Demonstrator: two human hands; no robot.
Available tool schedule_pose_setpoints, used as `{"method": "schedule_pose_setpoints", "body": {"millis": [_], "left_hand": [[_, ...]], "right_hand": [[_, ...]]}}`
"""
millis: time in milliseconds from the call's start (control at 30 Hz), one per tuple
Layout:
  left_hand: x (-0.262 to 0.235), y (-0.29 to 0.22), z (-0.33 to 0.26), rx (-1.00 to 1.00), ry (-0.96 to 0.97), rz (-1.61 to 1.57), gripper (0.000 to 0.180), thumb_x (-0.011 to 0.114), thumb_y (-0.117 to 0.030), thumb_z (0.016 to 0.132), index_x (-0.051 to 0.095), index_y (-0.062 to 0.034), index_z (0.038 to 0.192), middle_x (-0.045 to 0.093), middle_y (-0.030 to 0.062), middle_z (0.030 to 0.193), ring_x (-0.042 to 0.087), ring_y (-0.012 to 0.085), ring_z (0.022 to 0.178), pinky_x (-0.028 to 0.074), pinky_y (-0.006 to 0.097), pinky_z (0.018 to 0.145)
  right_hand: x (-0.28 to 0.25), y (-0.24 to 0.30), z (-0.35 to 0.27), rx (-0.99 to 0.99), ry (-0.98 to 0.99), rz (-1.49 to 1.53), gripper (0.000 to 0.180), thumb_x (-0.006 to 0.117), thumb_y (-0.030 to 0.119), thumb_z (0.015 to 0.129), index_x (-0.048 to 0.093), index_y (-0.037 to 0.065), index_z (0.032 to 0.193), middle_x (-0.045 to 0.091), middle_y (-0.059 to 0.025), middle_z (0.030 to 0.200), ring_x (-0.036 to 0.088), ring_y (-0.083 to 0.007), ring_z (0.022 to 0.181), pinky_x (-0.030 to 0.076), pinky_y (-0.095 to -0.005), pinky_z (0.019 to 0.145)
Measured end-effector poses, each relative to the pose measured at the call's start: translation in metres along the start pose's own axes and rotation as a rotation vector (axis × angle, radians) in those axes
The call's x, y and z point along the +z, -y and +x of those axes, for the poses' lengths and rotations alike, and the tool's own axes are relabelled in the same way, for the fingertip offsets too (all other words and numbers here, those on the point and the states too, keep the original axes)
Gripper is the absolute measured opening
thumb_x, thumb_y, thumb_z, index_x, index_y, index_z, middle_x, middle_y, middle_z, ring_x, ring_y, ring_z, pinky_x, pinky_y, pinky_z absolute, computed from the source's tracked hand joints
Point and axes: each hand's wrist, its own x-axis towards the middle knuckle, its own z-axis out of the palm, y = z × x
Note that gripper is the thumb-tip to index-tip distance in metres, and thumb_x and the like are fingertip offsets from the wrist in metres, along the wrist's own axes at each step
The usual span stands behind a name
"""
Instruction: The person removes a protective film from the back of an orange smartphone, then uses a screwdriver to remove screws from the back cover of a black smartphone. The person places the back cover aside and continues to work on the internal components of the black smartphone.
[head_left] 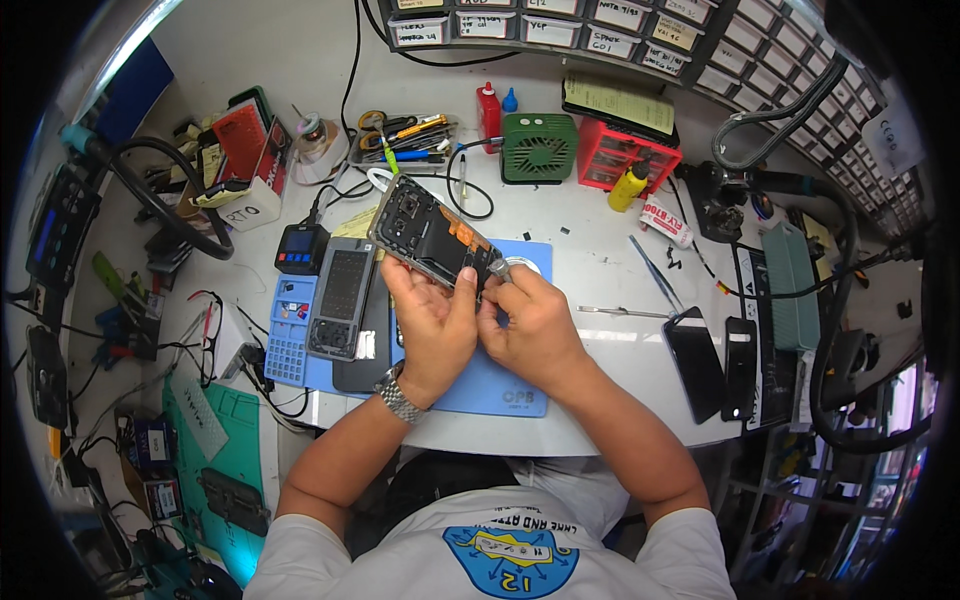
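Observation:
An opened smartphone [435,235] with dark inner parts and an orange patch is tilted above the blue work mat [480,400]. My left hand [432,315] is closed around its lower side, thumb pressed on the edge. At the phone's right end, my right hand [530,315] is pinched closed around something small, mostly hidden by the fingers. A small silvery piece [500,268] shows by those fingertips. Left of my left hand lies a grey phone frame [342,300], overlapping a dark flat panel [365,375] on the mat.
Tweezers [655,272], a thin metal tool [625,312] and two dark phones [694,365] lie to the right. At the back stand a green fan [538,148], a red drawer box [625,155] and a yellow bottle [628,187]. A tool tray [410,138] sits back left.

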Motion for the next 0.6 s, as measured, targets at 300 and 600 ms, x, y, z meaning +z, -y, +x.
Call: {"method": "schedule_pose_setpoints", "body": {"millis": [300,600], "left_hand": [[0.0028,-0.0038,-0.0020,0.019,-0.018,0.033,0.061,0.062,0.010,0.103,0.024,0.0001,0.149,0.055,0.0180,0.136,0.064,0.0191,0.121,0.057,0.034,0.102],[0.0019,-0.0016,-0.0029,0.017,0.007,0.063,0.062,0.060,0.013,0.102,0.023,0.0003,0.150,0.054,0.0173,0.136,0.062,0.0197,0.123,0.056,0.034,0.104]], "right_hand": [[-0.0010,-0.0011,-0.0021,0.060,0.015,0.055,0.014,0.079,-0.005,0.079,0.074,-0.004,0.093,0.068,-0.0162,0.092,0.072,-0.0330,0.074,0.061,-0.0395,0.066],[0.0029,0.0056,-0.0043,-0.090,0.087,-0.108,0.012,0.073,-0.002,0.080,0.065,-0.005,0.088,0.062,-0.0216,0.096,0.067,-0.0392,0.086,0.059,-0.0473,0.076]]}}
